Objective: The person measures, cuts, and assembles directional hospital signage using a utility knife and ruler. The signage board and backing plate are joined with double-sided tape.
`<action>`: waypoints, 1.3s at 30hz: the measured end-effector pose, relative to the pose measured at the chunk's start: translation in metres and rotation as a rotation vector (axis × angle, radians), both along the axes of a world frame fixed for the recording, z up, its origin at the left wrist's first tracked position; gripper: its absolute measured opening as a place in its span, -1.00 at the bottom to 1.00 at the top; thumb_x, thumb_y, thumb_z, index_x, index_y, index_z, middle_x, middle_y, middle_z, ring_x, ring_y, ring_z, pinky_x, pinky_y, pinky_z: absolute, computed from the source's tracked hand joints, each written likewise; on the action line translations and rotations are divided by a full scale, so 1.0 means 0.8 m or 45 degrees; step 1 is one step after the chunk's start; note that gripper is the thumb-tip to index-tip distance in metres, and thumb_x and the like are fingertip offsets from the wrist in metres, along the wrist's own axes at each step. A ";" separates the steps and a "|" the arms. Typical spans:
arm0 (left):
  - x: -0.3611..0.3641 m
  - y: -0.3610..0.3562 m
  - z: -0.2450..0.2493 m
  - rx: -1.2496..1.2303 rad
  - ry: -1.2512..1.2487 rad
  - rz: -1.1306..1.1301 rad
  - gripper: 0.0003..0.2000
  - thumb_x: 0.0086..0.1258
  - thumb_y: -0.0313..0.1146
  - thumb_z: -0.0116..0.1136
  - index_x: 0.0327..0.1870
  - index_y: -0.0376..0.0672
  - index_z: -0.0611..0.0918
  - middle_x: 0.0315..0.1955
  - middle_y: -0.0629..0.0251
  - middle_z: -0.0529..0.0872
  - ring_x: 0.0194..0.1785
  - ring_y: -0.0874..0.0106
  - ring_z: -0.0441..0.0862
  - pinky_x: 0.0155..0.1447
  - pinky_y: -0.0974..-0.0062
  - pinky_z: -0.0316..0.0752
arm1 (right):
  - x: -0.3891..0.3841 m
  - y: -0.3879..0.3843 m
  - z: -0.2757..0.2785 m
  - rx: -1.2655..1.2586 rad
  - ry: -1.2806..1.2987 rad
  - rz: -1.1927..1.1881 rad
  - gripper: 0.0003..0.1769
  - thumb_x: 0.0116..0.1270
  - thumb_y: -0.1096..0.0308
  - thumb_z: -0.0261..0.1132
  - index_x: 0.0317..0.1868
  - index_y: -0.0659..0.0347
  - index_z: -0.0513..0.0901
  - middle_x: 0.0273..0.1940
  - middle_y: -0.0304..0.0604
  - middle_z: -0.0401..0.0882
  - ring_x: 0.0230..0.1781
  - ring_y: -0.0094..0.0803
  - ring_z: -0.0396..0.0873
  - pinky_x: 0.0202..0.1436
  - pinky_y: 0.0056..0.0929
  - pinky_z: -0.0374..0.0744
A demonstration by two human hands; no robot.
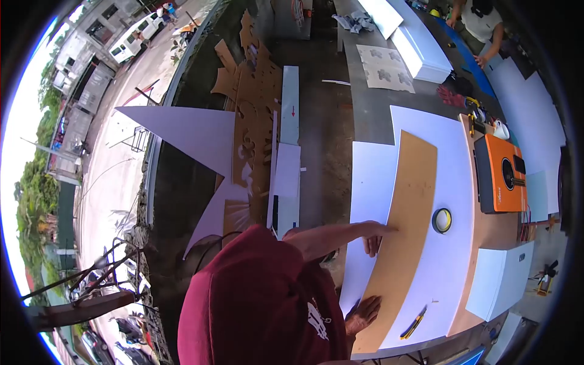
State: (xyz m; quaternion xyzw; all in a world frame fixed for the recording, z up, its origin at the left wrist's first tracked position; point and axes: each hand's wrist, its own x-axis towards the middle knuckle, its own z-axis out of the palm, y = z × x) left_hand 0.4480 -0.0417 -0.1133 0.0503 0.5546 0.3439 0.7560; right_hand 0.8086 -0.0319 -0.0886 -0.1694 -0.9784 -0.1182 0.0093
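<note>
A long, curved brown board [409, 182] lies over white sheets [453, 176] on the worktable. At its near edge, my left hand [374, 236] has one finger stretched onto the board and the others curled down beside the edge. Lower in the view, my right hand [364, 313] rests flat on the same board near its end, fingers extended. A roll of tape [442, 220] sits on the white sheet beyond the board. Near my right hand lies a yellow and black utility knife [413, 323].
An orange machine case [502, 173] and a white box [500, 283] stand along the far side. Stacked white panels [420, 52] and red gloves [450, 96] are farther up. Another person [483, 27] works at the top right. Behind me lie cut brown boards [252, 109] and a white star shape [188, 131].
</note>
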 end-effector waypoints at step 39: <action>-0.244 -0.035 -0.002 0.929 2.042 -0.383 -0.29 0.40 0.08 0.17 0.44 -0.23 0.42 0.59 -0.10 0.01 0.67 -0.09 -0.18 0.62 -0.21 -0.17 | -0.801 0.191 0.014 -1.096 -0.122 -0.632 -0.32 -0.04 -0.17 0.58 -0.19 0.34 0.76 -0.24 0.11 0.76 -0.11 -0.01 0.75 0.00 -0.11 0.67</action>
